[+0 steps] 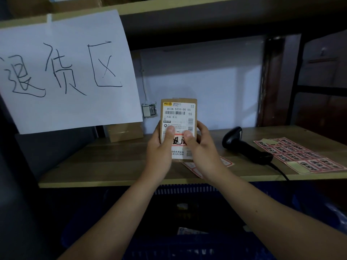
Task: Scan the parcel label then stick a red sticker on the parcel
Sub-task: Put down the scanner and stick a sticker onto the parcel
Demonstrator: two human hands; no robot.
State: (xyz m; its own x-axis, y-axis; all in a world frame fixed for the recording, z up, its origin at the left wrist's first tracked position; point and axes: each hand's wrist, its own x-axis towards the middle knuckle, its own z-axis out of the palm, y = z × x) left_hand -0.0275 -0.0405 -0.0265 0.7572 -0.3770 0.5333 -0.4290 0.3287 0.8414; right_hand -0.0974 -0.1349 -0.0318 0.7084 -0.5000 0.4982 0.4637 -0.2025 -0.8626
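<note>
Centrally, left hand and right hand clamp the parcel upright, thumbs pressing the red sticker onto its label. Risk: uneven thumb pressure wrinkles the sticker. Scanner lies centre-right, on the shelf.

parcel upright | left hand, right hand gripping | thumbs on red sticker

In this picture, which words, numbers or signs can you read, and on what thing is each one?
"退货区": handwritten on the white paper sign.
"872A S233-00 55" and "55": on the parcel label.
"退": on the red sticker, partly hidden by thumbs.
Label's small print: blurred.
Sticker sheet text: unreadable.
</note>
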